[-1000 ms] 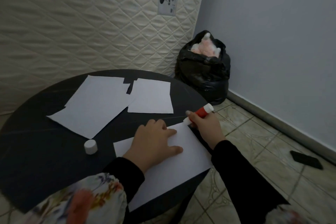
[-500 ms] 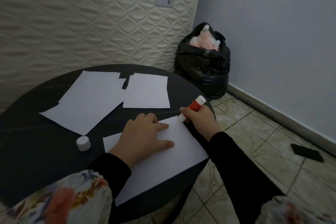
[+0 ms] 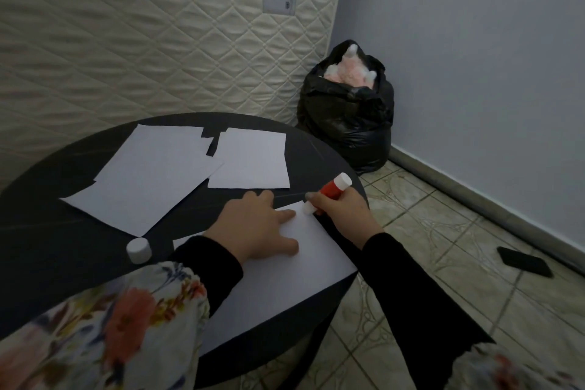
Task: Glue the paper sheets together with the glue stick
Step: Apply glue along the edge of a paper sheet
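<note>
A white paper sheet (image 3: 294, 266) lies at the near right of the round black table (image 3: 47, 231). My left hand (image 3: 256, 225) presses flat on it with the fingers spread. My right hand (image 3: 345, 212) grips a red glue stick (image 3: 329, 191), whose white tip touches the sheet's far right corner. The stick's white cap (image 3: 138, 249) stands on the table to the left. Farther back lie a large white sheet (image 3: 148, 180) and a smaller white sheet (image 3: 251, 160), which overlap slightly.
A quilted mattress (image 3: 142, 25) leans against the wall behind the table. A full black rubbish bag (image 3: 346, 111) stands in the corner. A dark phone (image 3: 525, 261) lies on the tiled floor at the right, near the grey wall.
The view has shifted slightly. My right hand keeps the glue stick's tip at the sheet's far corner, and my left hand stays flat on the sheet.
</note>
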